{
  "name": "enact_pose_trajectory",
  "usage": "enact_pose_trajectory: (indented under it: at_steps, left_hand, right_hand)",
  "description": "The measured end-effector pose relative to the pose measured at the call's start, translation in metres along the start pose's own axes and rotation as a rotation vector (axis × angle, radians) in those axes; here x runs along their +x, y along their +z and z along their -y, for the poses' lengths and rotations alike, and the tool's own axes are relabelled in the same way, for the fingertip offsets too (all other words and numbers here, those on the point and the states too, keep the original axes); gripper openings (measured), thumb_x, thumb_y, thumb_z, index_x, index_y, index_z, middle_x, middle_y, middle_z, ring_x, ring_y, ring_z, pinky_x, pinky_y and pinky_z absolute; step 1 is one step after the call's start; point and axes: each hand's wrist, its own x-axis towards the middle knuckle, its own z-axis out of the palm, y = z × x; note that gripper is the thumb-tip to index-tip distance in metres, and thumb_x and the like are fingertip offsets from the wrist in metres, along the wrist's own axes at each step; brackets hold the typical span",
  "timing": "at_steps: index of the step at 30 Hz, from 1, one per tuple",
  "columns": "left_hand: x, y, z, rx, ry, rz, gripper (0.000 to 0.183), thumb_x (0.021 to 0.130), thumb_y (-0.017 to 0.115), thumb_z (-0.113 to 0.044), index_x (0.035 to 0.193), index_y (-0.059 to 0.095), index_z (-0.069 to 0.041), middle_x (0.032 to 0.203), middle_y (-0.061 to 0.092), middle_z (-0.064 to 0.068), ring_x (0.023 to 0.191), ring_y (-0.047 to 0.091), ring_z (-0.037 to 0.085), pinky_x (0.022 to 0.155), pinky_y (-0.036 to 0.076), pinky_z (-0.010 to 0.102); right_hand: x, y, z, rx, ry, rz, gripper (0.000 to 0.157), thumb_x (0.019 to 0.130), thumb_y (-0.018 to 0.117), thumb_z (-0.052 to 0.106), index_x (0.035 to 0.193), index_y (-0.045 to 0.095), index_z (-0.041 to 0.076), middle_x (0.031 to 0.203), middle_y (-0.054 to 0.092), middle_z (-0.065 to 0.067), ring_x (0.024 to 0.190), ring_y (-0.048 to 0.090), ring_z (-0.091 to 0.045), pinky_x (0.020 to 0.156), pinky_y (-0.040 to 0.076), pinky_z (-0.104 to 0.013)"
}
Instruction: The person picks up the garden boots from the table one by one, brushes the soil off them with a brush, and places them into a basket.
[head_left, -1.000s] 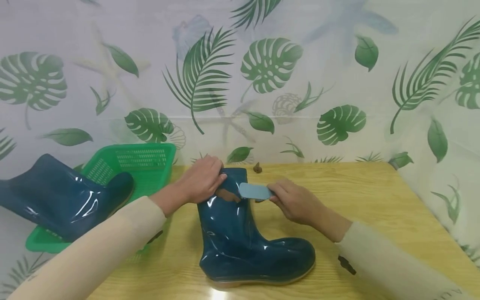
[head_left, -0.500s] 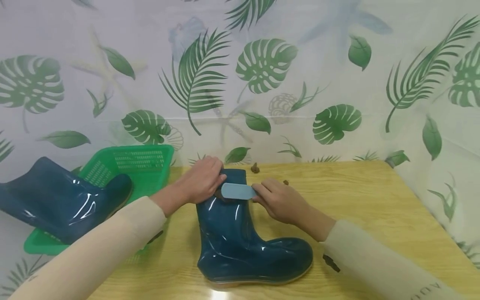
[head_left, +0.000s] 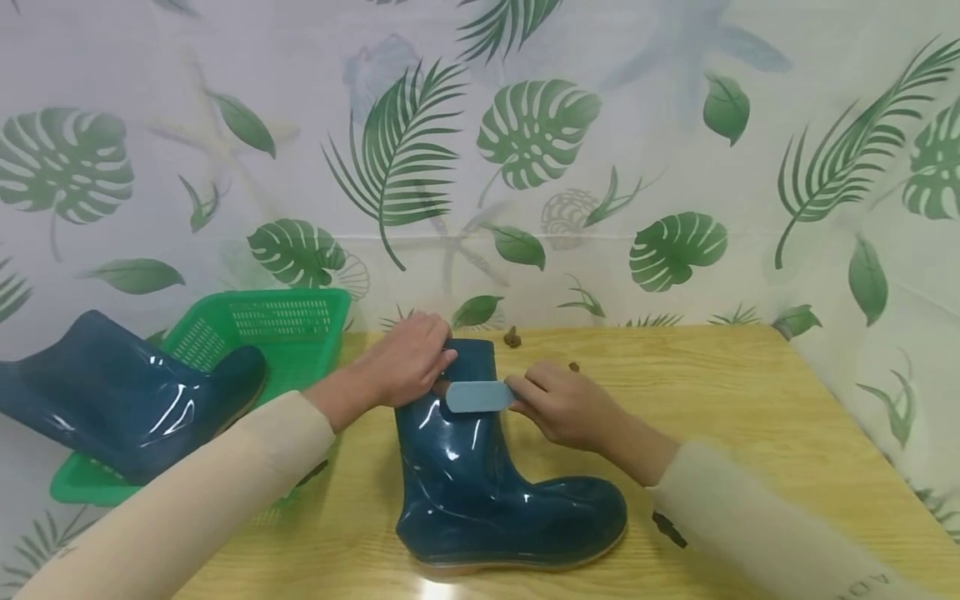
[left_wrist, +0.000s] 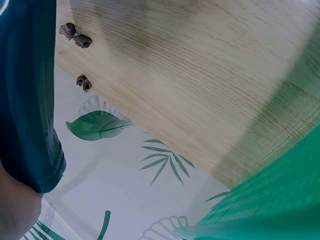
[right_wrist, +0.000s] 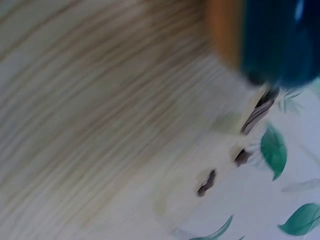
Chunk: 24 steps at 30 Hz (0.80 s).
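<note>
A glossy dark blue rubber boot [head_left: 450, 492] stands upright on the table, toe to the right. My left hand [head_left: 411, 358] grips the top of its shaft from the left. My right hand [head_left: 566, 407] pinches one end of a flat light blue scraper [head_left: 476, 397], which lies across the upper shaft. Just left of the scraper shows a bit of a brown smear [head_left: 440, 387]; the scraper hides the area beside it. In the left wrist view the shaft [left_wrist: 27, 100] fills the left side, with part of my hand [left_wrist: 17, 207] at its top. The right wrist view leaves my right hand out of sight.
A second blue boot [head_left: 150, 408] lies over a green plastic basket [head_left: 337, 321] at the left. Small brown curled scraps [head_left: 512, 337] lie on the wooden table [head_left: 750, 400], several also behind the boot [left_wrist: 82, 41]. A leaf-patterned cloth [head_left: 570, 275] hangs behind.
My right hand has carried the scraper left across the shaft, over the brown patch, then slightly down. The patch is now mostly covered. My left hand keeps its grip on the boot top.
</note>
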Motion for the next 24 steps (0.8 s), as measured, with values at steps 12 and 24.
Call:
enact_pose_trajectory:
  at_steps: [12, 24]
  left_hand:
    - [-0.001, 0.0, 0.004, 0.084, -0.01, -0.004, 0.025, 0.107, 0.041, -0.03, 0.104, 0.053, -0.008, 0.092, 0.049, 0.004, 0.089, 0.044, 0.024, 0.077, 0.035, 0.038]
    - [-0.002, 0.0, 0.001, 0.091, -0.029, -0.002, 0.024, 0.107, 0.042, -0.028, 0.106, 0.053, -0.007, 0.093, 0.049, 0.005, 0.09, 0.045, 0.025, 0.079, 0.035, 0.039]
  right_hand:
    - [-0.018, -0.009, -0.007, 0.046, 0.088, 0.022, 0.045, 0.109, 0.033, 0.036, 0.11, 0.063, 0.002, 0.082, 0.053, -0.001, 0.071, 0.046, -0.012, 0.06, 0.043, -0.023]
    - [-0.001, 0.0, 0.003, 0.038, 0.052, 0.03, 0.037, 0.108, 0.043, 0.032, 0.114, 0.062, 0.001, 0.082, 0.055, -0.003, 0.069, 0.048, -0.013, 0.06, 0.044, -0.023]
